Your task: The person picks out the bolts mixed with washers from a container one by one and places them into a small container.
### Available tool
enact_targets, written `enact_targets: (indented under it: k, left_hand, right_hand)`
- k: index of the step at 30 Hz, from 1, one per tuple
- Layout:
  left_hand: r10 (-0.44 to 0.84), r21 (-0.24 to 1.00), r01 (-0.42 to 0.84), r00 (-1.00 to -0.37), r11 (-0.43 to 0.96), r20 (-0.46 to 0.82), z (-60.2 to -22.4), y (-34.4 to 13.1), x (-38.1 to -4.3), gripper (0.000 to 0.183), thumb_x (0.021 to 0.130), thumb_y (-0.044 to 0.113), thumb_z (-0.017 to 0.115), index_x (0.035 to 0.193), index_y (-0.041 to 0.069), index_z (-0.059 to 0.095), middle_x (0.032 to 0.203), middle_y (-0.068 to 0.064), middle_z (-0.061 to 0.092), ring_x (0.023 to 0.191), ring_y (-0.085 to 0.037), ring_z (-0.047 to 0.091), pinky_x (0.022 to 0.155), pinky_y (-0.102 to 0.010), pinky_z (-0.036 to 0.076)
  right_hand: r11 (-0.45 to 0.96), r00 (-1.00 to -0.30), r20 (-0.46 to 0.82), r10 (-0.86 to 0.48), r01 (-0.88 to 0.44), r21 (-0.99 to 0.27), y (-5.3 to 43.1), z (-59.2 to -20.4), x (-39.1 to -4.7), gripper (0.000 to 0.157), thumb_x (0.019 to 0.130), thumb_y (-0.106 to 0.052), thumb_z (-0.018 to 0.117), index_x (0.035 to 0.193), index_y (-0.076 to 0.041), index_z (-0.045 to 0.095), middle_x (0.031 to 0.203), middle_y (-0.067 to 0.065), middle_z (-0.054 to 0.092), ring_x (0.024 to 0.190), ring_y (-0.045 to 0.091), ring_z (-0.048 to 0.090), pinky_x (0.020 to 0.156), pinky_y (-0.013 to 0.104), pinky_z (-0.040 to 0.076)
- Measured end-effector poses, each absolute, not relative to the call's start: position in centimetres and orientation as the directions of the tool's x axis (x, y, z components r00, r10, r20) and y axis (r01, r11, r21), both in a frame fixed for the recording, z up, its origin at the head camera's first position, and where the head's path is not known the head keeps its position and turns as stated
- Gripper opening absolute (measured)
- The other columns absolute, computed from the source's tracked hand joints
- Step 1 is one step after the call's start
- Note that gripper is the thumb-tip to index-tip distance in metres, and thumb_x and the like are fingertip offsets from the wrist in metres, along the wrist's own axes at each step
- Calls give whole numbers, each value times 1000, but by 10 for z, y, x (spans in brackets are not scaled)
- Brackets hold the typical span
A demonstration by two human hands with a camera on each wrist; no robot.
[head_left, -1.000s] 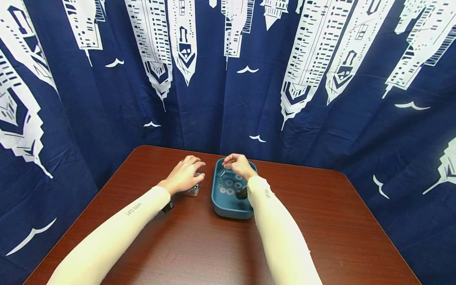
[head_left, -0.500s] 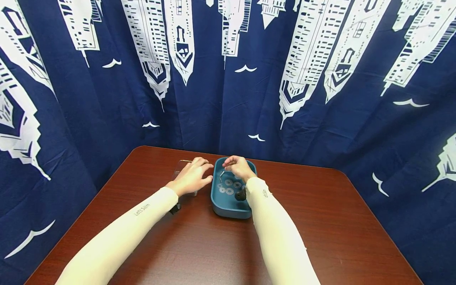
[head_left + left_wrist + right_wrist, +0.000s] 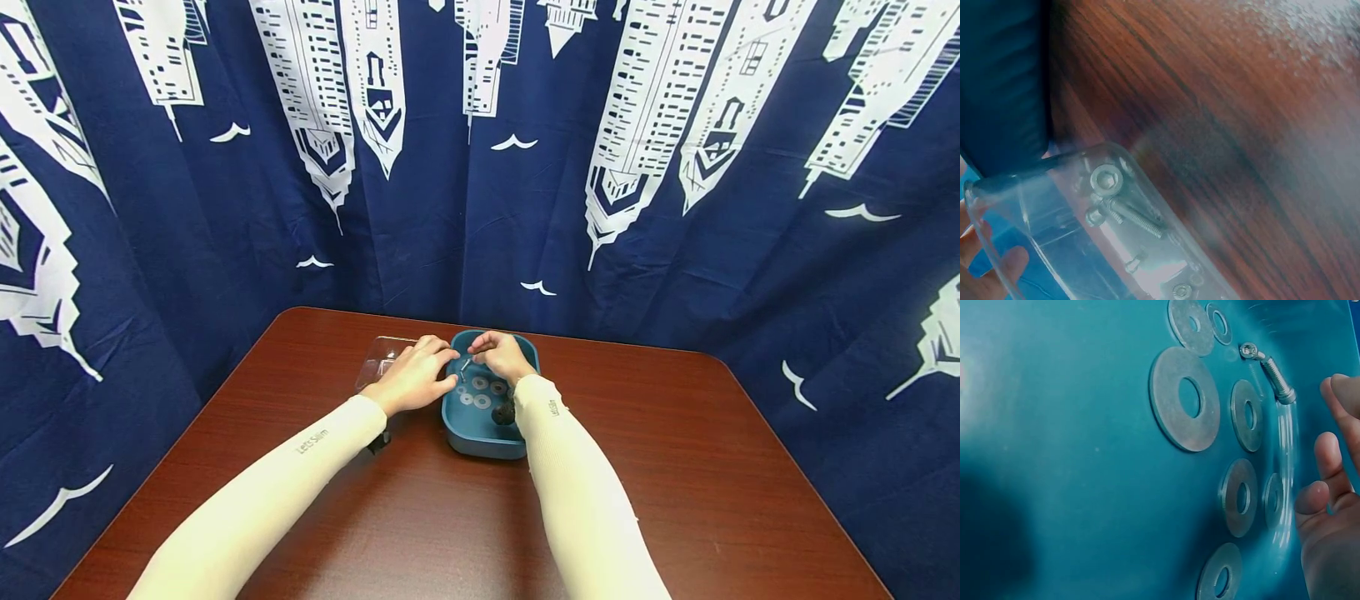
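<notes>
My right hand (image 3: 504,357) is over the far part of a blue tray (image 3: 487,448), fingers loosely bent, with nothing held in the right wrist view. Beneath it, several flat metal washers (image 3: 1184,400) and a couple of socket-head screws (image 3: 1277,381) lie on the tray floor. At the tray's left rim is my left hand (image 3: 420,375), its fingers spread and loosely bent over the edge. Whether they touch the rim cannot be told. Behind its wrist stands a clear plastic box (image 3: 372,364); screws (image 3: 1138,219) lie inside it, as the left wrist view shows.
Both items stand on a brown wooden table (image 3: 645,467), side by side near its back edge. A dark blue curtain (image 3: 442,233) with white building prints hangs behind. A dark round wrist device (image 3: 504,412) shows under the right wrist.
My left hand has moved right, from over the clear box to the left rim of the blue tray, uncovering more of the box. The right hand stays nearly in place.
</notes>
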State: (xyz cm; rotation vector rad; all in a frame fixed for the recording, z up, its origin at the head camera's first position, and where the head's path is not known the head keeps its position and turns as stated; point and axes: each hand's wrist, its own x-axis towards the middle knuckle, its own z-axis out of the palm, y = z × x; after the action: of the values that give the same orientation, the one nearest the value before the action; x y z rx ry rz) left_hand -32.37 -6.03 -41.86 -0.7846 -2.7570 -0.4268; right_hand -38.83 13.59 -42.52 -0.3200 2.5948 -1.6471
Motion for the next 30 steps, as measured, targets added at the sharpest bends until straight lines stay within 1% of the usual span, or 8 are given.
enact_targets:
  k: [1, 2, 6, 8, 9, 16, 22, 30]
  left_hand:
    - [473, 209, 543, -826, 813, 305, -418, -60, -324, 45, 95, 35, 65, 134, 13, 64, 136, -8, 57, 135, -25, 44, 107, -49, 42]
    - [474, 209, 543, -827, 813, 302, -419, -59, -324, 45, 95, 35, 65, 134, 13, 64, 136, -8, 57, 135, -25, 44, 106, -49, 42]
    - [474, 204, 540, -829, 817, 296, -419, -58, -325, 46, 95, 36, 65, 134, 11, 64, 136, -8, 58, 134, -25, 44, 106, -49, 42]
    - [470, 201, 535, -832, 821, 295, -420, -59, -325, 47, 95, 37, 65, 133, 11, 64, 136, -7, 58, 135, -25, 44, 106, -49, 42]
    - [467, 197, 531, -834, 824, 294, -420, -59, -326, 47, 94, 38, 65, 134, 11, 64, 136, -7, 58, 135, -25, 43, 106, -49, 42]
    - [442, 196, 510, -843, 837, 306, -423, -58, -327, 51, 92, 40, 68, 134, 11, 64, 137, -8, 57, 136, -26, 42, 106, -49, 42]
    - [444, 203, 515, -841, 833, 310, -424, -60, -327, 55, 91, 41, 68, 136, 9, 63, 138, -11, 56, 136, -27, 42, 106, -49, 42]
    - [437, 205, 506, -847, 838, 302, -422, -59, -325, 55, 91, 40, 69, 136, 9, 63, 137, -10, 56, 135, -27, 42, 106, -49, 42]
  right_hand:
    - [404, -976, 75, -202, -153, -902, 136, -426, -389, 19, 85, 11, 65, 103, 4, 66, 108, 21, 73, 90, 19, 69, 78, 23, 50]
    - [396, -975, 75, -207, -154, -905, 136, -422, -384, 20, 85, 12, 64, 104, 6, 65, 110, 24, 72, 92, 23, 69, 78, 24, 50]
    - [370, -973, 93, -213, -168, -914, 136, -424, -385, 22, 83, 15, 62, 105, 10, 64, 111, 28, 71, 89, 23, 70, 76, 22, 50]
    - [375, -974, 93, -208, -167, -912, 135, -424, -386, 22, 83, 15, 61, 105, 10, 64, 112, 29, 70, 90, 25, 70, 78, 24, 51]
    - [380, -975, 93, -202, -166, -910, 135, -430, -391, 22, 83, 15, 62, 104, 8, 65, 111, 27, 71, 88, 21, 70, 77, 24, 51]
    - [416, -980, 68, -189, -143, -898, 132, -439, -394, 23, 83, 14, 62, 105, 5, 66, 111, 24, 72, 95, 30, 70, 82, 28, 51]
    - [467, -984, 84, -160, -150, -871, 128, -446, -398, 21, 83, 12, 65, 100, 0, 68, 107, 17, 74, 91, 23, 67, 75, 25, 49]
    - [491, -983, 98, -154, -163, -856, 127, -450, -399, 21, 81, 13, 66, 98, 1, 69, 103, 16, 75, 84, 18, 66, 69, 22, 48]
